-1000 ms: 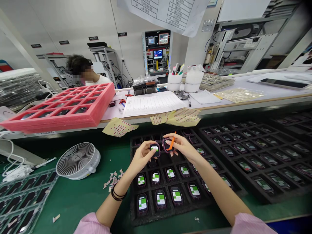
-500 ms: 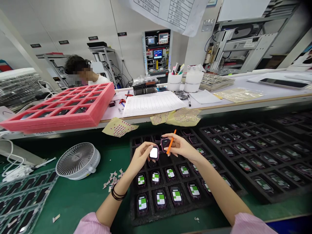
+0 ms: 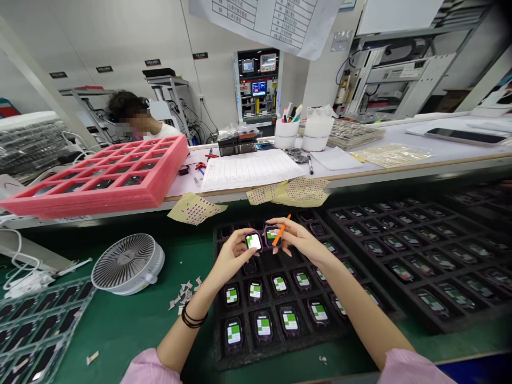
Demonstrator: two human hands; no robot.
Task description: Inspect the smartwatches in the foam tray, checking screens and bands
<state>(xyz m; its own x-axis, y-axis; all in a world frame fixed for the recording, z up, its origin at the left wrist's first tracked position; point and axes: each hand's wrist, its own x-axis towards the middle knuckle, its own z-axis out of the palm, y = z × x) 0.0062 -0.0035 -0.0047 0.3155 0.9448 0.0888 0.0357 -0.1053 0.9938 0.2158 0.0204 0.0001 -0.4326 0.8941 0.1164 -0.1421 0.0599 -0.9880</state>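
Note:
My left hand (image 3: 234,253) is closed on a smartwatch body (image 3: 253,242) whose lit screen is white with some green. Right beside it, my right hand (image 3: 298,238) grips a second smartwatch body (image 3: 270,235), its screen lit with green and white. An orange stick (image 3: 282,230) is also held in the right hand, slanting across the second watch. Below both hands lies a black foam tray (image 3: 276,349) with rows of watch bodies, several showing green and white screens. Some pockets are hidden behind my hands and forearms.
Another black foam tray (image 3: 404,290) of watches lies to the right. A round fan (image 3: 128,264), small loose tabs (image 3: 186,292) and a clear tray (image 3: 44,333) are at left. A pink foam tray (image 3: 160,189) rests on the shelf. A person (image 3: 138,114) sits behind it.
The left watch's screen has gone from all white to white with green. The right watch's dark screen now shows green and white. Both hands have shifted only slightly.

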